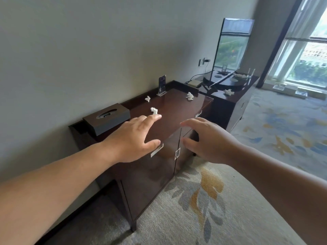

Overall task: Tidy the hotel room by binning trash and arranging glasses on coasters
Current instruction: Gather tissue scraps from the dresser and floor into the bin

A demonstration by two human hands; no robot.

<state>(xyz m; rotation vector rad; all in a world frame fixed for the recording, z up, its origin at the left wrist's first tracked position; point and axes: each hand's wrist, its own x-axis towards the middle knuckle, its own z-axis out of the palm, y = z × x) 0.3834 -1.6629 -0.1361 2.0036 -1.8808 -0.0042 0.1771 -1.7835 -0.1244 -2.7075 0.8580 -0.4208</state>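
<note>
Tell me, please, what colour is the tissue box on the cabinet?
The tissue box is dark grey, seen best in the head view.

A plain pale grey wall (pixel 88 50) backs a dark glossy wooden cabinet (pixel 150 183), with a lower dark wooden sideboard (pixel 235 106) just beside it. Pale carpet patterned with grey, yellow and blue leaves (pixel 203 200) covers the floor, and daylight enters through a tall framed window (pixel 307 55).

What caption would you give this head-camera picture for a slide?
Left hand and right hand, both open, reach toward crumpled tissues on a dark cabinet beside a tissue box.
</note>
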